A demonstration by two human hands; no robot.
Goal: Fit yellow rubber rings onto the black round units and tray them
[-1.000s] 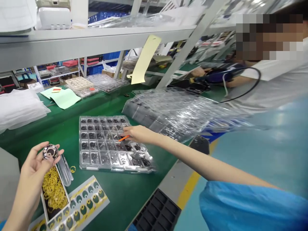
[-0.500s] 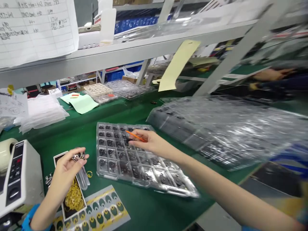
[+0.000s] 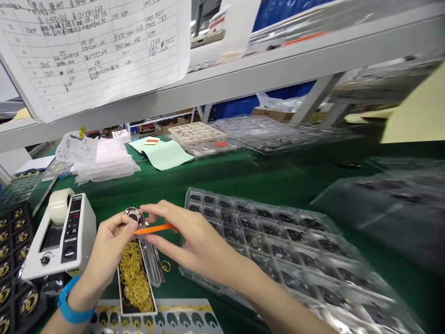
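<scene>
My left hand (image 3: 110,246) pinches a small round silvery case (image 3: 134,214), like a watch case, between thumb and fingers. An orange pointed stick (image 3: 155,229) lies in my right hand (image 3: 194,239), its tip close to the left thumb. The right fingertips reach the case's right side; whether they grip it too I cannot tell. Below the hands is a narrow white box (image 3: 139,314) full of thin yellow rings (image 3: 135,278). Clear plastic sleeves (image 3: 153,266) lie along its right side, with one loose yellow ring (image 3: 166,266) beside them.
At right lies a clear compartment tray (image 3: 243,211) of dark parts. A tape dispenser (image 3: 83,222) and a black tray (image 3: 21,260) of round parts stand left. A sticker sheet (image 3: 184,304) lies in front. Overhead runs a grey shelf beam (image 3: 243,83) with a handwritten sheet (image 3: 104,60).
My right hand has moved left from above the clear tray to the round case in my left hand, bringing the orange stick along. The view has turned left.
</scene>
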